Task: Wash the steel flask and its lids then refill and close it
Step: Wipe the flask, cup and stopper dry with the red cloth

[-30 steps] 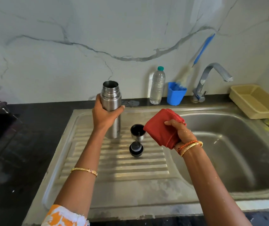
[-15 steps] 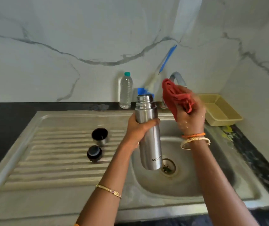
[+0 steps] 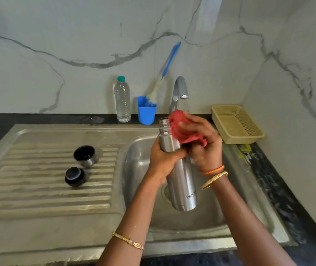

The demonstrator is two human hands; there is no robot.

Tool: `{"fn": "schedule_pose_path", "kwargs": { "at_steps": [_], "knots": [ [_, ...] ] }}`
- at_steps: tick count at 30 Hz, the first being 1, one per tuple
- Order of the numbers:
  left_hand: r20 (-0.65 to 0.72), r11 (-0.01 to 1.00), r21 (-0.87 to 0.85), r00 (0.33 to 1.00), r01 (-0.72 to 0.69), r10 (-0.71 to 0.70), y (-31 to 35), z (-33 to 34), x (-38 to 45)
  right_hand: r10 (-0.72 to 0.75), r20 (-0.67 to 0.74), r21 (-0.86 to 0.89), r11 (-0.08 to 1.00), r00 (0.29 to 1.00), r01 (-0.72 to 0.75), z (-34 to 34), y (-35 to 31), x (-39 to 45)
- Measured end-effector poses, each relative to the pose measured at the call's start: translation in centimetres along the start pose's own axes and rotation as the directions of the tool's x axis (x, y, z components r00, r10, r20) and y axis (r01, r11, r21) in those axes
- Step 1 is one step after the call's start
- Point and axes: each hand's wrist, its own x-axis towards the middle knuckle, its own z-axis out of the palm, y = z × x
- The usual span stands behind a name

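1. The open steel flask [image 3: 180, 181] hangs upright over the sink basin [image 3: 239, 214].
2. The left hand [image 3: 163, 160] has its fingers wrapped round the flask's upper body.
3. The right hand [image 3: 204, 143] has its fingers bunching a red cloth [image 3: 182, 129] against the flask's neck.
4. Well left of both hands, the cup lid [image 3: 85, 155] and black stopper [image 3: 75, 176] sit on the drainboard [image 3: 38, 189].

My left wrist wears a thin gold chain bracelet [image 3: 128, 241]; my right wrist carries an orange thread band [image 3: 213, 169] beside a gold bangle [image 3: 215, 179].
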Motion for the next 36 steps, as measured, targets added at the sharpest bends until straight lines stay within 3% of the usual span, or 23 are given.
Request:
{"fn": "schedule_pose_path", "kwargs": {
  "at_steps": [5,7,9,11,12,14,16,17,19,21,23,25,27,29,30,31,32,33,36],
  "knots": [
    [0.050,0.999,0.052,0.999,-0.015,0.013,0.4,0.4,0.7,0.235,0.090,0.310,0.917,0.968,-0.251,-2.2,1.9,2.9],
    [0.072,0.998,0.061,0.997,-0.015,0.011,0.6,0.8,0.8,0.267,0.063,0.297,0.915,0.962,-0.273,-2.3,1.5,3.0],
    [0.042,0.999,0.014,0.999,-0.030,0.029,0.9,1.2,0.9,0.105,0.053,0.095,0.989,0.993,-0.109,-2.2,0.7,2.5],
    [0.039,0.998,-0.030,0.998,-0.048,0.050,0.8,1.0,1.0,-0.074,0.138,-0.117,0.989,0.988,0.090,-2.0,-0.1,1.5],
    [0.052,0.998,-0.043,0.997,-0.052,0.054,0.9,0.8,1.0,-0.098,0.162,-0.140,0.983,0.982,0.121,-1.9,-0.2,1.2],
    [0.077,0.999,-0.029,0.996,-0.042,0.044,1.2,0.3,0.9,0.021,0.140,0.046,0.999,0.990,-0.027,-2.0,0.5,1.8],
    [0.134,1.000,-0.005,0.991,-0.008,0.009,1.6,-0.1,0.7,0.289,0.141,0.346,0.882,0.947,-0.321,-2.3,1.4,3.1],
    [0.176,1.000,0.004,0.984,0.002,-0.003,1.7,-0.3,0.7,0.372,0.173,0.420,0.810,0.912,-0.410,-2.6,1.8,3.8],
    [0.237,1.000,0.006,0.971,0.012,-0.013,2.0,-1.0,0.6,0.395,0.248,0.440,0.767,0.884,-0.466,-2.9,2.4,4.7],
    [0.233,1.000,0.000,0.972,0.010,-0.010,2.4,-1.3,0.7,0.337,0.265,0.415,0.806,0.903,-0.422,-2.5,1.7,4.8],
    [0.160,1.000,-0.007,0.987,-0.014,0.015,2.4,-1.2,0.9,0.207,0.214,0.281,0.923,0.954,-0.264,-1.9,0.6,3.8],
    [0.063,0.995,0.048,0.995,-0.084,0.081,2.4,-0.8,1.1,0.034,0.180,0.019,0.999,0.983,-0.038,-1.2,-0.4,2.5],
    [-0.031,0.977,0.149,0.987,-0.150,0.156,2.1,-0.9,1.4,-0.065,0.190,-0.225,0.968,0.980,0.108,-0.7,-1.1,1.5],
    [-0.078,0.911,0.384,0.977,-0.153,0.197,2.4,-1.0,1.3,-0.147,0.219,-0.384,0.896,0.965,0.224,-0.4,-1.5,1.5],
    [-0.057,0.799,0.584,0.974,-0.145,0.219,2.8,-0.8,1.0,-0.174,0.249,-0.430,0.862,0.953,0.269,-0.2,-1.5,1.6],
    [-0.019,0.619,0.772,0.969,-0.143,0.248,2.8,-0.5,0.6,-0.183,0.284,-0.471,0.829,0.941,0.303,0.1,-1.6,1.8],
    [0.024,0.441,0.883,0.955,-0.159,0.295,2.8,-0.1,0.3,-0.180,0.312,-0.507,0.799,0.933,0.324,0.5,-1.6,2.1],
    [0.044,0.348,0.923,0.944,-0.163,0.326,2.7,0.1,0.1,-0.170,0.327,-0.530,0.781,0.930,0.329,0.7,-1.6,2.7],
    [0.018,0.340,0.928,0.929,-0.153,0.370,1.9,-0.1,-0.1,-0.148,0.378,-0.498,0.800,0.914,0.335,0.0,-1.1,3.3]
  ]
}}
